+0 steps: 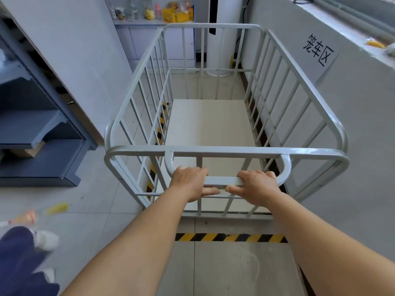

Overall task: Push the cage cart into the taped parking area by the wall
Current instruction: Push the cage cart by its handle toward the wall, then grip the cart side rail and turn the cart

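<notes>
A light grey cage cart (224, 149) with barred sides and a pale floor board stands right in front of me, close beside the white wall (352, 124) on the right. My left hand (190, 182) and my right hand (256, 186) both grip its looped handle bar (224, 180). Black-and-yellow striped tape (230, 237) crosses the floor just behind the cart, and another strip (159, 129) runs along the cart's left side, seen through the bars. The cart sits between the left strip and the wall, ahead of the rear strip.
A dark blue metal shelf unit (40, 135) stands at the left. A white cabinet (149, 39) with bottles and yellow packets and a white cylindrical unit (220, 39) lie ahead. A sign with black characters (318, 50) is on the wall. Another person's dark leg and white shoe (42, 240) are lower left.
</notes>
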Demonstrator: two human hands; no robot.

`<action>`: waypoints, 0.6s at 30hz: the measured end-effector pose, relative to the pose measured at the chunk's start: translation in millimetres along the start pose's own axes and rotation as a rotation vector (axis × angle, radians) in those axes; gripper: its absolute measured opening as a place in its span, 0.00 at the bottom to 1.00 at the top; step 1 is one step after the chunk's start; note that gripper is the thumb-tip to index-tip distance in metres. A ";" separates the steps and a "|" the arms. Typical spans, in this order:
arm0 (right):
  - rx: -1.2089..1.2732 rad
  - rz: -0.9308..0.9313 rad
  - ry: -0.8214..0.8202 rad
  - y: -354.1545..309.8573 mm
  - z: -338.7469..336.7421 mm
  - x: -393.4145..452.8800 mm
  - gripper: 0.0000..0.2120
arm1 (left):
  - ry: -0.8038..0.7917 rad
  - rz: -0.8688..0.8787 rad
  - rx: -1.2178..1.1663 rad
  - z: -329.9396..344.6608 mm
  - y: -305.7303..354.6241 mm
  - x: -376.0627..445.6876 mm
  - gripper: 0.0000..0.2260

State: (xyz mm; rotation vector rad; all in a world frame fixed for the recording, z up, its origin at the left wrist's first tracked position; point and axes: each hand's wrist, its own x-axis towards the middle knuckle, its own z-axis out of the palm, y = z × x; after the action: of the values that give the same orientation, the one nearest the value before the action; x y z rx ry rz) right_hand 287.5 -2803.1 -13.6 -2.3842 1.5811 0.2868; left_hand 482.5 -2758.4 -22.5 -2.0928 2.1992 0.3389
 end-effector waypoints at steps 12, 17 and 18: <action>0.297 -0.056 0.233 -82.3 -14.7 3.5 0.29 | 0.278 -0.046 -0.346 -19.7 -59.4 -45.5 0.27; 0.311 -0.058 0.238 -149.1 -19.5 19.0 0.27 | 0.311 -0.081 -0.288 -33.1 -125.0 -71.9 0.27; 0.319 -0.052 0.239 -163.7 -19.7 21.7 0.27 | 0.305 -0.093 -0.293 -35.9 -139.4 -77.1 0.27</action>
State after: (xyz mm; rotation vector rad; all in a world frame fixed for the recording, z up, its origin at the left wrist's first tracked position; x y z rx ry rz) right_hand 447.2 -2767.7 16.5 -2.2666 1.5229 -0.2539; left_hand 628.8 -2696.4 14.9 -2.5439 2.3221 0.3768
